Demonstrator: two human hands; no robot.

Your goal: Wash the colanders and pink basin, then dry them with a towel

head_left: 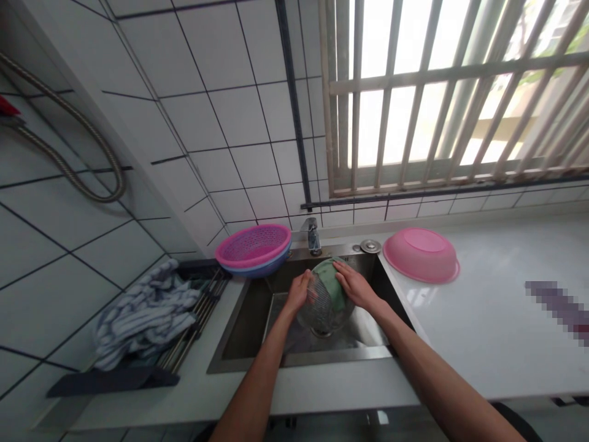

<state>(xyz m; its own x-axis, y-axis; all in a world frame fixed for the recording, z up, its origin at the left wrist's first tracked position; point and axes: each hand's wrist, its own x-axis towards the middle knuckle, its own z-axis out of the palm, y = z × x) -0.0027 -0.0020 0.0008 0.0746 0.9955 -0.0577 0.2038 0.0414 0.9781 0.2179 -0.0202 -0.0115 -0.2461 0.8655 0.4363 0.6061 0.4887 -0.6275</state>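
A clear, textured glass bowl is held up over the steel sink, tilted on its side. My left hand grips its left rim, the fingers partly showing through the glass. A green cloth lies against the bowl's upper right part. My right hand presses this cloth onto the bowl, fingers bent over it. Behind the bowl stands the metal faucet; whether water runs from it I cannot tell.
Pink and blue baskets are stacked at the sink's back left corner. An upturned pink basin and a drain strainer sit to the right. Striped cloth lies left on a folded metal rack. A barred window is behind.
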